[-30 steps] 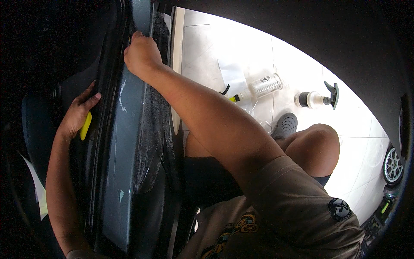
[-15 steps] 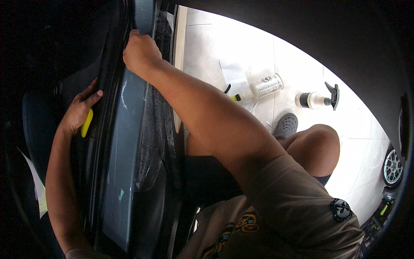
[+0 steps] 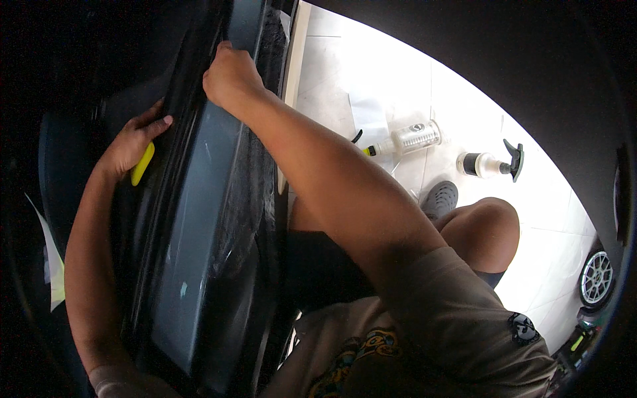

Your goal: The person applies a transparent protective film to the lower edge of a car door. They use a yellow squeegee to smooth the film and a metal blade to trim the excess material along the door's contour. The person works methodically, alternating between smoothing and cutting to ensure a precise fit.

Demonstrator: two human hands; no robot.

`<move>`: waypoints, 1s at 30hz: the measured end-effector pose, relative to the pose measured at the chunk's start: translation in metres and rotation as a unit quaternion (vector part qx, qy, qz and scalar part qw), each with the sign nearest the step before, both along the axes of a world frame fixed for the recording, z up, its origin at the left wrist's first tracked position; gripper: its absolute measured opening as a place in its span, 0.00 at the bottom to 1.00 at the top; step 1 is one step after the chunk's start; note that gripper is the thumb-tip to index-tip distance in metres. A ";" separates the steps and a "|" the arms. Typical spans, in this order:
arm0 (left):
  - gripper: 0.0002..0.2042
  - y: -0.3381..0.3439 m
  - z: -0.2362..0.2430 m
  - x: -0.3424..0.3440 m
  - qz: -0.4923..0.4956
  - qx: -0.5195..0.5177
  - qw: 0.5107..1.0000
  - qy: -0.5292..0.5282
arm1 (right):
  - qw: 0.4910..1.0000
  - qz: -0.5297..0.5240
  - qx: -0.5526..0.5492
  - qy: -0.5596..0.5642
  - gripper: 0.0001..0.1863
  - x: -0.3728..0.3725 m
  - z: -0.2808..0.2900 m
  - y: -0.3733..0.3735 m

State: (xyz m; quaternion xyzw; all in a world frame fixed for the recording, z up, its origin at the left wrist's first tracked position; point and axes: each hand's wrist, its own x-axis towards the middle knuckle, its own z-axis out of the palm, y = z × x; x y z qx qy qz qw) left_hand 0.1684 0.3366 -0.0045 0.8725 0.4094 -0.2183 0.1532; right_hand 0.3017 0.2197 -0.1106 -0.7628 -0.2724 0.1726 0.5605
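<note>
A grey-blue painted car door sill (image 3: 206, 182) runs up the left part of the head view, with black rubber trim (image 3: 162, 199) along its left side. My right hand (image 3: 233, 76) is closed at the sill's upper stretch, against the trim edge; what its fingers grip is hidden. Lower and farther left, my left hand (image 3: 133, 146) holds a bright yellow tool (image 3: 143, 164) tucked in the palm. Only the tool's rounded yellow part shows. The thumb and fingers of that hand reach toward the black trim. Right of the paint, a dark panel (image 3: 242, 186) has a smeared, wet-looking surface.
On the white tiled floor lie two spray bottles: a clear one (image 3: 417, 138) with a yellow neck and one with a dark label and trigger (image 3: 481, 164). A white sheet (image 3: 368, 113) is beside them. My bent knee (image 3: 488, 229) and grey shoe (image 3: 441, 199) are right; a wheel (image 3: 596, 278) stands farther off.
The view has shifted slightly, so the sill appears farther right. My left hand has moved a little up along the trim with the yellow tool. My right hand stays closed at the sill.
</note>
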 end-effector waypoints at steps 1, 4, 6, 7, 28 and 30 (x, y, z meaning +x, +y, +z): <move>0.38 -0.001 0.002 0.002 -0.003 -0.004 1.000 0.000 | 1.000 -0.007 0.006 -0.020 0.20 -0.002 -0.002 0.002; 0.38 0.007 -0.001 -0.001 -0.015 0.000 1.000 -0.002 | 1.000 0.001 -0.011 0.000 0.20 -0.009 -0.001 0.002; 0.38 0.016 -0.006 -0.006 -0.021 0.010 1.000 -0.002 | 0.999 0.008 -0.028 0.023 0.19 -0.018 0.002 0.001; 0.38 0.021 -0.010 -0.009 -0.021 0.015 1.000 -0.001 | 0.998 0.013 -0.041 0.036 0.19 -0.022 0.004 0.001; 0.30 -0.016 0.031 -0.009 -0.024 -0.048 0.997 -0.050 | 0.994 0.003 -0.048 0.099 0.25 -0.087 0.021 -0.003; 0.29 -0.007 0.027 -0.021 -0.019 -0.056 0.997 -0.047 | 0.988 0.021 -0.082 0.133 0.25 -0.100 0.032 -0.005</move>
